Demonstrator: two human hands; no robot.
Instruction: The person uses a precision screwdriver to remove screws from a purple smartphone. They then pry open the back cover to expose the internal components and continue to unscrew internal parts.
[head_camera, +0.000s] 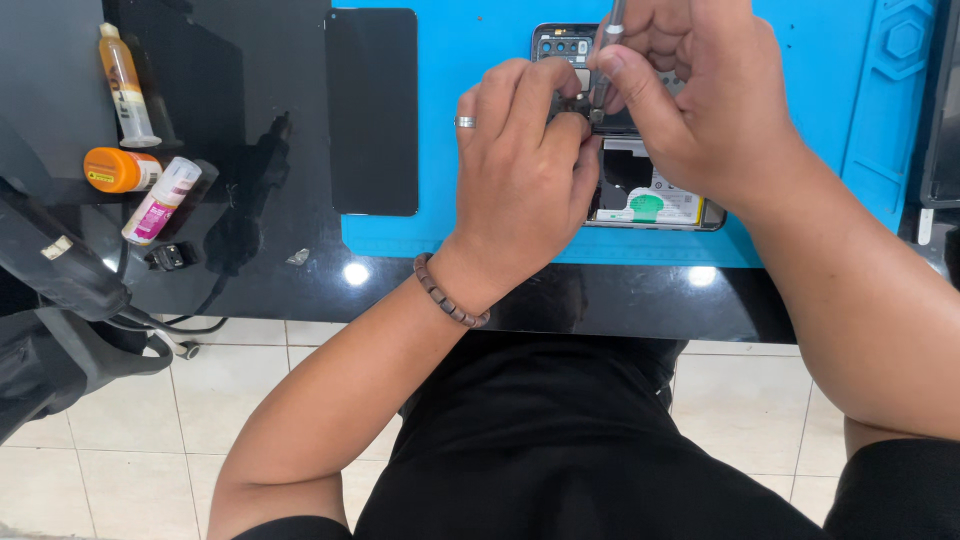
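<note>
A: Room around the fingers (545, 95)?
B: Tight. Both hands crowd the opened phone (655, 195). Black screen panel (371, 110) lies just left of them.
A: Further left?
B: Bottles (150, 190) and syringe (125, 85), well apart. Mat (800, 60) right is open.

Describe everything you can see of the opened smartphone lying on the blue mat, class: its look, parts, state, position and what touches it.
The opened smartphone lies flat, back cover off, on the blue work mat. Its dark camera cluster shows at the far end; a white and green labelled battery fills the near end. Both hands cover the middle. The left hand rests on it, steadying it, while the right hand holds a slim metal tool tip-down over its internals.
</note>
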